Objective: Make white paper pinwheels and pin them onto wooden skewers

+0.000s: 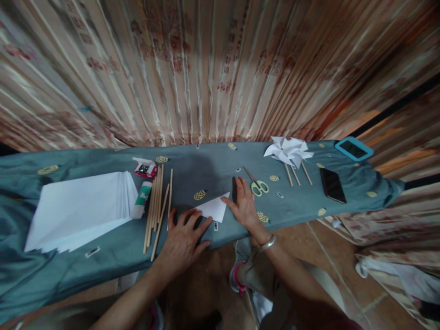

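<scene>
A small white sheet of paper [216,210], folded to a triangle, lies flat on the cloth-covered table between my hands. My left hand [184,236] rests palm down with its fingers spread, the fingertips on the paper's left end. On the other side, my right hand [243,204] touches the paper's right corner with the thumb, its other fingers stretched out on the cloth. Just right of that hand are green-handled scissors [257,184], blades pointing up and left. Several wooden sticks [156,206] lie left of my left hand.
A stack of white paper [82,208] lies at the left, beside a glue stick [141,200] and a small red box [145,167]. White paper pinwheels [288,150] on sticks, a black phone [332,185] and a blue-framed device [354,149] are at the right. A curtain [206,68] hangs behind.
</scene>
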